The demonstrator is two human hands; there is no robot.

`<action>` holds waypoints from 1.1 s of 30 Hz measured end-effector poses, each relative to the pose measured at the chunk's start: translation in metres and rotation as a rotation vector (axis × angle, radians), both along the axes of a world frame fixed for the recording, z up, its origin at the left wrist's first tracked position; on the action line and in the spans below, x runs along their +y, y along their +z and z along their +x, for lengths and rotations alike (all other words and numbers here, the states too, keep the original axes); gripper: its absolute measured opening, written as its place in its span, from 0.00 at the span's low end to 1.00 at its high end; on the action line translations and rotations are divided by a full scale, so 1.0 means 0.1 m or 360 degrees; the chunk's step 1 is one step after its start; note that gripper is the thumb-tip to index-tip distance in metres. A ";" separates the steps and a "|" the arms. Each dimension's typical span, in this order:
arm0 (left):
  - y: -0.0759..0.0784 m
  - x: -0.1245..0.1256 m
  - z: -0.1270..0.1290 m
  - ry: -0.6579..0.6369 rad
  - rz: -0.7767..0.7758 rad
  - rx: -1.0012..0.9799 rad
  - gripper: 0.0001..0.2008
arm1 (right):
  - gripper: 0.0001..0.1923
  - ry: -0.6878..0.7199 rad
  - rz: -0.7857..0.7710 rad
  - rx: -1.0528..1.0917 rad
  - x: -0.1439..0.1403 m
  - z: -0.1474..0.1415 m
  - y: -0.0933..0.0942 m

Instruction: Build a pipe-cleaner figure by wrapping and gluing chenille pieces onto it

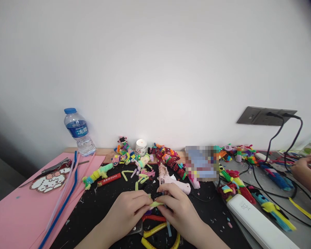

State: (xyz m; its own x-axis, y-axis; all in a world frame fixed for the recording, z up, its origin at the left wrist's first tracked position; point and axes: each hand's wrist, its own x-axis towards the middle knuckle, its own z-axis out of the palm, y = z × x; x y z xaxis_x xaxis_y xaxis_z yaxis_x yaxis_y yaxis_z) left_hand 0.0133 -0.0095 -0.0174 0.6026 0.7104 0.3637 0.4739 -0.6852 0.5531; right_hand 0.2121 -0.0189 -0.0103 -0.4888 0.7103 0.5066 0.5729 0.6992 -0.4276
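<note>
My left hand (129,208) and my right hand (180,207) meet at the near middle of the black mat (93,216). Both are closed, pinching a short yellow-green pipe cleaner (157,204) between their fingertips; the fingers cover part of it. Just beyond my right hand lies a pink hot glue gun (180,184) with a stained nozzle end. Under and in front of my hands are a red strip (155,218) and bent yellow strips (154,229). Cut pieces of green and pink pipe cleaner (144,175) are scattered beyond my fingers.
Finished pipe-cleaner figures (171,160) line the wall side. A water bottle (79,133), a paper cup (141,147) and pink sheets (12,211) stand or lie leftward. At right are a white power strip (259,221), black cables (271,192) and another person's hand (307,173).
</note>
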 end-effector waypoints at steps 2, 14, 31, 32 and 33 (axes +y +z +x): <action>0.00 0.01 0.00 0.0010 -0.0004 -0.0065 0.08 | 0.08 -0.0005 -0.0010 0.0013 0.01 0.01 -0.01; 0.00 0.02 -0.01 0.0133 -0.0146 -0.0180 0.07 | 0.12 -0.0037 -0.0068 0.0024 0.04 0.06 -0.03; 0.02 0.02 -0.01 0.0187 -0.0201 -0.0240 0.07 | 0.08 -0.0062 -0.0023 0.0088 0.06 0.08 -0.06; 0.02 0.01 -0.01 0.0187 -0.0199 -0.0240 0.07 | 0.08 -0.0061 -0.0019 0.0086 0.06 0.08 -0.06; 0.02 0.01 -0.01 0.0186 -0.0198 -0.0239 0.07 | 0.08 -0.0059 -0.0013 0.0085 0.06 0.08 -0.06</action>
State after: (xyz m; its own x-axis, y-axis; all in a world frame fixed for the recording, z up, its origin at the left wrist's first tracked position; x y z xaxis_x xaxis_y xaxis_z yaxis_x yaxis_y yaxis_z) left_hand 0.0125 -0.0082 -0.0152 0.4591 0.8174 0.3480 0.4523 -0.5522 0.7003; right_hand 0.2200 -0.0134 -0.0167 -0.4341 0.7319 0.5252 0.5747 0.6740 -0.4642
